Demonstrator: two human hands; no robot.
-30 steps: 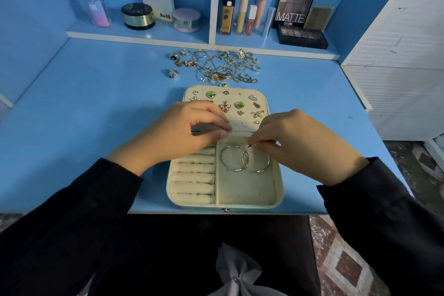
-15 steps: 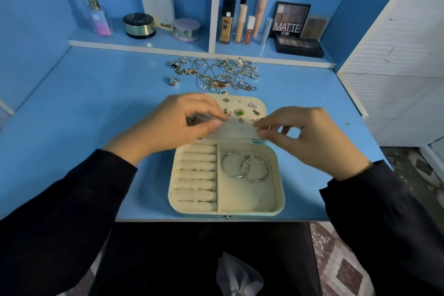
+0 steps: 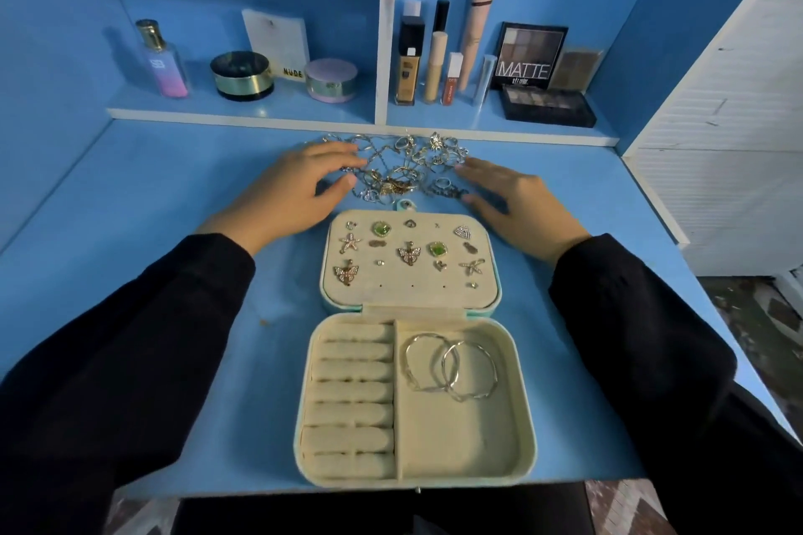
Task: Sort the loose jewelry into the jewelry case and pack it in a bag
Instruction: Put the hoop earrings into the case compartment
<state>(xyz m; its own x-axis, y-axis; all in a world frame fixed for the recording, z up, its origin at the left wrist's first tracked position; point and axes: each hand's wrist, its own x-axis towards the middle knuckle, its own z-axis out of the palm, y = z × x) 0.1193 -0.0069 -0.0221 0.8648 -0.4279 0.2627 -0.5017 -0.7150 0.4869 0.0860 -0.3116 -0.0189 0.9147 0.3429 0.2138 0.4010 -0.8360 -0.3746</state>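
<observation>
Jewelry case [image 3: 460,439]: open on tabletop [image 3: 152,195], two bangles [image 3: 444,365] in right compartment. Loose jewelry pile [image 3: 399,169]: beyond it. My left hand [image 3: 287,191], right hand [image 3: 517,208]: fingers [image 3: 334,152] apart, flanking pile, gripping nothing.

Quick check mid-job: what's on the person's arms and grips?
Long, loose black sleeves, left sleeve and right sleeve, end at the wrists. The left grip and right grip are bare hands: no gloves, rings, watch or bracelet visible.
</observation>
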